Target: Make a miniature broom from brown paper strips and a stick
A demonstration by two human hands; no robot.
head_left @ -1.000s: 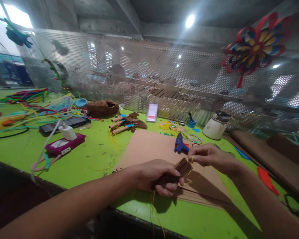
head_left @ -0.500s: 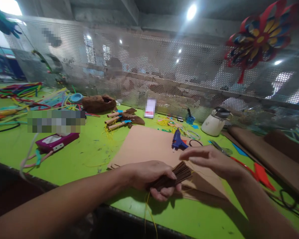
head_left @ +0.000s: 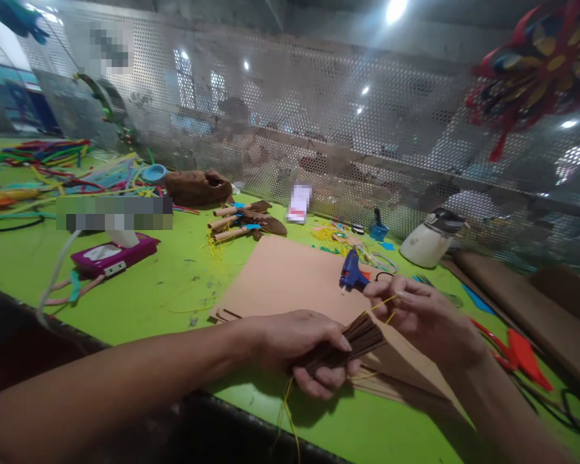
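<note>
My left hand (head_left: pixel 297 341) is closed around a bundle of dark brown folded strips (head_left: pixel 366 339), whose fanned end points up and to the right. Thin yellow string (head_left: pixel 383 303) runs from that end to my right hand (head_left: pixel 432 319), where thumb and fingers pinch it. More yellow string hangs below my left fist. Both hands are over the near part of a tan sheet (head_left: pixel 290 277) on the green table. Just beyond my right fingertips lies a blue glue gun (head_left: pixel 352 272) on the sheet. My left palm hides part of the bundle.
Three tan rolls with brown fringes (head_left: pixel 236 222) lie beyond the sheet. A purple power strip (head_left: pixel 116 254) is at left, a white kettle-like container (head_left: pixel 428 241) at back right. Red-handled scissors (head_left: pixel 493 345) and brown sheets (head_left: pixel 526 290) lie right. A perforated metal screen (head_left: pixel 319 116) stands behind.
My right hand has gone from outstretched fingers above the bundle to a pinch on the yellow string, drawn out to the right. My left hand keeps its hold. The view has shifted slightly.
</note>
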